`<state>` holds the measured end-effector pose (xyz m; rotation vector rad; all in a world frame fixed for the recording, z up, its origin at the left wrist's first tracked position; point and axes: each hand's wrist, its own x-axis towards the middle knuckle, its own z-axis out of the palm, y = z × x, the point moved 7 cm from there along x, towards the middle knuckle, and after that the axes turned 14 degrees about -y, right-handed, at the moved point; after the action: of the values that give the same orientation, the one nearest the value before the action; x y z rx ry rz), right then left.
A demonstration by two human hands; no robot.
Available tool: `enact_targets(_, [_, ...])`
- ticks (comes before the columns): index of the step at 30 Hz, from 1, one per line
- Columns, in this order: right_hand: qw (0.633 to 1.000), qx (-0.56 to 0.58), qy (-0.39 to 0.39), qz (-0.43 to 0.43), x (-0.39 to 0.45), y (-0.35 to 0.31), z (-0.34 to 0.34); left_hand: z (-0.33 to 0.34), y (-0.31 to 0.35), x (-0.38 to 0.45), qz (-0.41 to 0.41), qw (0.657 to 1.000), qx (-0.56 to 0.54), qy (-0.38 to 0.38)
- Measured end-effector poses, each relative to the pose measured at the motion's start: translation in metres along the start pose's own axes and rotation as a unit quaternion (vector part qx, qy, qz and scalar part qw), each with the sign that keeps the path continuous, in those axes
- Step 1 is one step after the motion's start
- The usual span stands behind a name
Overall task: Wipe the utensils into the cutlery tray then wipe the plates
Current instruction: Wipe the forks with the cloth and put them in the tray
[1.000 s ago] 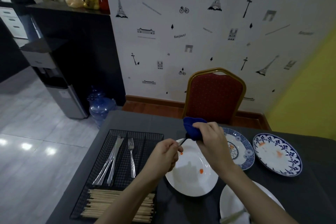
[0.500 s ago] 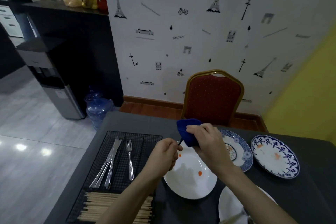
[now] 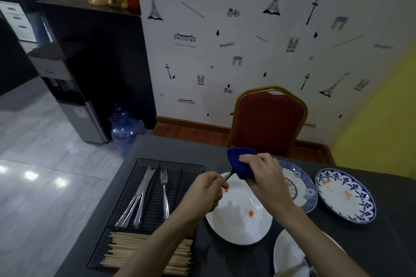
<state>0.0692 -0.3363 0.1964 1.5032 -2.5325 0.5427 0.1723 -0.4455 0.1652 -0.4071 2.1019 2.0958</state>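
My left hand (image 3: 206, 193) grips the handle of a metal utensil (image 3: 227, 176) above a white plate (image 3: 238, 227) spotted with orange sauce. My right hand (image 3: 263, 177) holds a blue cloth (image 3: 239, 164) wrapped around the utensil's far end, which is hidden inside it. To the left sits a black wire cutlery tray (image 3: 180, 167) with knives (image 3: 137, 200), a fork (image 3: 165, 191) and several wooden chopsticks (image 3: 135, 247). Two blue-patterned plates (image 3: 301, 186) (image 3: 344, 195) lie on the right, both smeared with orange. Another white plate (image 3: 290, 254) sits at the near edge.
The dark table (image 3: 382, 243) reaches a red chair (image 3: 267, 121) at its far side. A water dispenser (image 3: 74, 101) and a blue water bottle (image 3: 126, 130) stand on the tiled floor to the left. A wall with stickers is behind.
The blue cloth has shifted slightly along the utensil while my left hand keeps the handle in place. The camera view has tilted a little.
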Motion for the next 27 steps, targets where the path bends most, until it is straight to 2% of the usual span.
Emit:
enact_targets(3, [1.000,-0.003,-0.009,-0.022,0.000,-0.006,0.001,-0.002,0.000,0.000,0.002,1.000,-0.006,0.000])
enact_targets(6, [0.998,0.026,0.016,0.057,0.004,0.012,-0.004,-0.001,0.003,-0.001,0.010,1.000,0.001,-0.004])
enact_targets(7, [0.998,0.025,0.013,0.058,0.005,0.012,-0.004,-0.001,0.003,-0.001,0.012,1.000,0.002,-0.001])
enact_targets(10, [1.000,-0.006,-0.014,-0.023,0.004,-0.004,0.000,-0.004,0.002,-0.001,0.011,1.000,0.000,0.018])
enact_targets(12, [0.998,-0.024,-0.019,-0.046,0.002,-0.009,0.001,-0.005,0.000,-0.001,0.007,1.000,0.007,0.021])
enact_targets(16, [1.000,-0.019,-0.010,0.001,0.005,0.005,-0.004,-0.003,0.001,0.000,0.007,1.000,0.017,0.020])
enact_targets(20, [0.996,-0.044,-0.043,-0.057,0.002,-0.004,0.002,0.001,-0.002,0.001,0.002,1.000,0.005,0.015])
enact_targets(24, [0.999,0.012,-0.010,0.031,0.004,0.016,-0.005,0.004,0.000,0.001,0.018,1.000,-0.012,0.011])
enact_targets(27, [0.999,0.002,-0.029,-0.027,0.002,0.004,-0.002,0.003,0.002,0.004,0.017,1.000,-0.010,0.023])
